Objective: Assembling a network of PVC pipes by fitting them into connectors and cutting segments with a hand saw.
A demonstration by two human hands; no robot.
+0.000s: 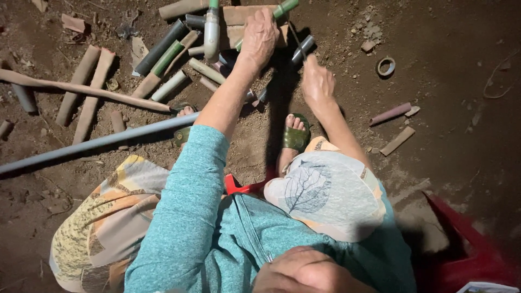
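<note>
My left hand (259, 37) reaches forward in a teal sleeve and presses down on a green pipe piece (285, 7) that lies across a brown block (239, 16). My right hand (317, 84) hovers lower and to the right with its fingers curled. Its fingertips are close to a short grey pipe piece (303, 49). A thin dark line runs up from this hand, and I cannot make out whether the hand grips it. A white pipe elbow (211, 30) lies just left of my left hand.
Several cut pipe pieces, brown, green and grey, lie scattered on the dirt floor at the upper left. A long grey pipe (97, 142) crosses my left knee. My feet wear green sandals (296, 135). A tape ring (386, 66) lies at the right and a red stool (467, 244) at the lower right.
</note>
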